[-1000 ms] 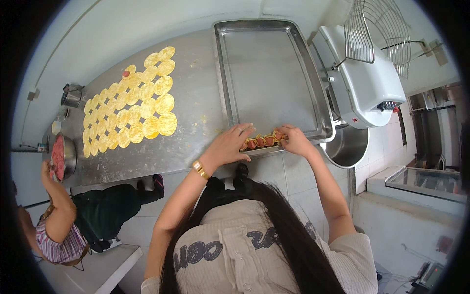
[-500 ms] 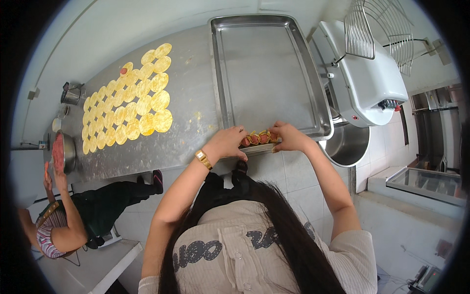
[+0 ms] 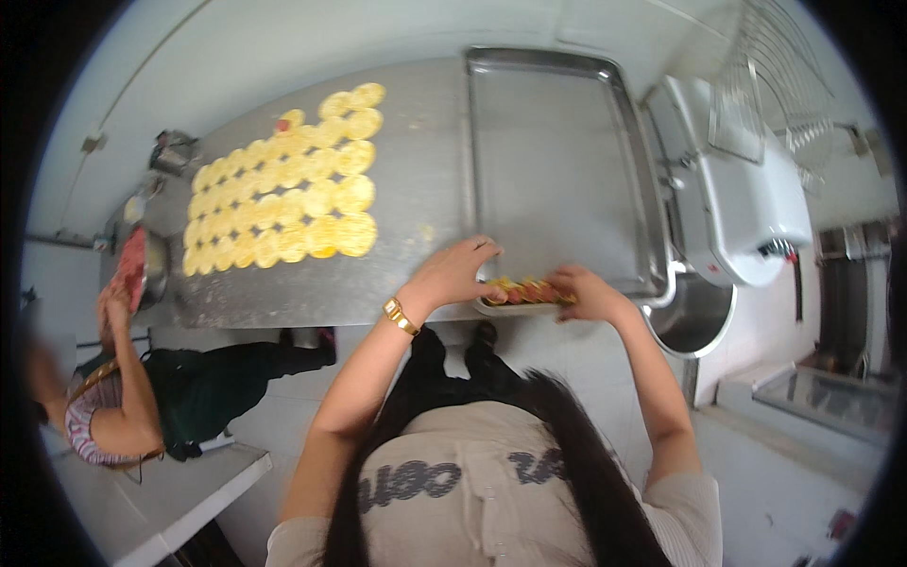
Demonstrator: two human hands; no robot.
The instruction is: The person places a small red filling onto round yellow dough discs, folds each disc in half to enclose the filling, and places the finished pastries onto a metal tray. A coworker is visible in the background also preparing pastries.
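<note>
A shiny metal surface (image 3: 416,203) with food on it.
Many flat yellow rounds (image 3: 283,203) lie on the left part of the surface, set in neat rows that touch each other. A big metal tray (image 3: 557,151) lies on the right part, near the rounds but apart from them. A short row of small orange pieces (image 3: 527,291) sits at the tray's near edge.

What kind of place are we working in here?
Probably a bakery or commercial kitchen. A steel table holds rows of flat yellow pastry rounds beside a large metal baking tray, and a big white stand mixer with its bowl stands at the right.
</note>
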